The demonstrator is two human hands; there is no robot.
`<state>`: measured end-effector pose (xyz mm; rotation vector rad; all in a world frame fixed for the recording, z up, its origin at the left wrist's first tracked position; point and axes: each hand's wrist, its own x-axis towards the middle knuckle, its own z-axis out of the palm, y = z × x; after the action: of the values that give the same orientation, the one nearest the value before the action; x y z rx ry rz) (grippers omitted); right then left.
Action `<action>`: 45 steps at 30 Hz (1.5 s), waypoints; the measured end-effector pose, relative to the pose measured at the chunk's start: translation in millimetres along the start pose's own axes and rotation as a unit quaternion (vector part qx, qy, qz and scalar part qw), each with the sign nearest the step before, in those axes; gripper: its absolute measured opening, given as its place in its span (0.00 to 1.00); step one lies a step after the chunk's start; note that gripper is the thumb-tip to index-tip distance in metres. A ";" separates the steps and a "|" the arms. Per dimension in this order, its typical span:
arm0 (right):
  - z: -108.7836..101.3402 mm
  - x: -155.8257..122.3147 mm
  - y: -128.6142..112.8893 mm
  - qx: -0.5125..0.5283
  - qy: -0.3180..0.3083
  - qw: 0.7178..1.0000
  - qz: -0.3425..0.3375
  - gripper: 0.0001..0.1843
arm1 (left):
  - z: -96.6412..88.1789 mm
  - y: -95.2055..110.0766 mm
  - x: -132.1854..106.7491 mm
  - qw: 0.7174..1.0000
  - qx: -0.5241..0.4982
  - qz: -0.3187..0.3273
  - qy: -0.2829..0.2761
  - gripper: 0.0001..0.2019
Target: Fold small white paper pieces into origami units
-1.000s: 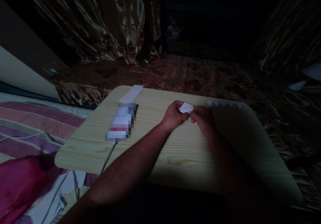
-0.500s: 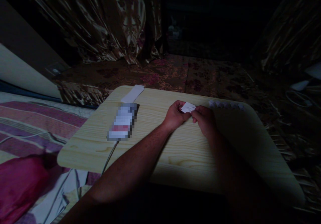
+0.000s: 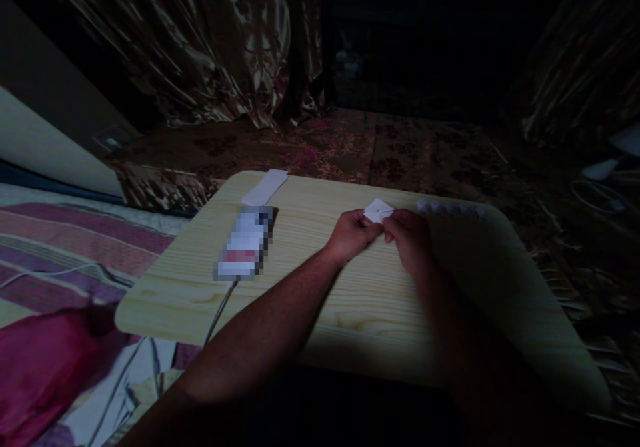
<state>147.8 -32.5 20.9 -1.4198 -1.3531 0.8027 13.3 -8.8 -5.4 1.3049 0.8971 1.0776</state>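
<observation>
Still pinched between left hand and right hand near the desk's far edge, the paper has shifted slightly rightward.

Left hand, right hand, fingertips together.

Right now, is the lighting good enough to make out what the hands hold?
Head view: dim, with light only on the left and middle of the table; the left hand and right hand pinch a white folded paper that shows clearly; the right forearm sinks into shadow; one object is pixelated.
</observation>
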 end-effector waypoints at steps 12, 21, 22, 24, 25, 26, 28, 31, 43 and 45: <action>-0.4 0.7 0.8 0.015 -0.009 1.000 0.011 0.11 | -1.7 -2.7 1.4 1.000 -0.004 -0.001 -0.008 0.13; 0.2 1.4 3.9 0.008 -0.005 1.000 0.006 0.11 | -0.9 -1.1 0.9 1.000 -0.018 -0.007 -0.017 0.12; 0.1 1.9 5.2 0.005 -0.003 1.000 0.005 0.12 | -0.5 -0.8 0.6 1.000 -0.020 -0.006 -0.020 0.11; -0.6 3.6 8.2 -0.002 -0.009 1.000 0.003 0.12 | 0.3 -0.3 -0.1 0.999 -0.021 -0.001 -0.024 0.11; -1.0 4.5 9.8 -0.005 -0.013 1.000 0.003 0.12 | 0.6 -0.2 -0.5 0.999 -0.020 0.000 -0.025 0.11; -1.4 5.3 11.3 -0.005 -0.017 1.000 0.003 0.12 | 0.9 -0.1 -0.8 1.000 -0.017 0.000 -0.025 0.12; -1.6 6.2 13.0 0.004 -0.018 1.000 0.005 0.11 | 0.9 0.2 -1.2 1.000 -0.013 -0.003 -0.023 0.12; -0.2 4.9 11.1 0.022 -0.010 1.000 0.008 0.10 | 0.1 1.0 -1.0 1.000 -0.013 -0.007 -0.026 0.11; -0.3 2.8 4.7 -0.010 0.005 1.000 0.012 0.10 | 0.2 0.5 -0.4 0.998 -0.032 -0.002 -0.047 0.10; 0.4 1.9 2.6 0.001 0.012 1.000 0.017 0.10 | 0.3 1.2 -0.6 0.998 -0.034 -0.003 -0.048 0.10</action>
<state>148.6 -30.3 18.6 -1.4507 -1.3131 0.8072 13.3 -9.5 -4.2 1.2846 0.7863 1.0240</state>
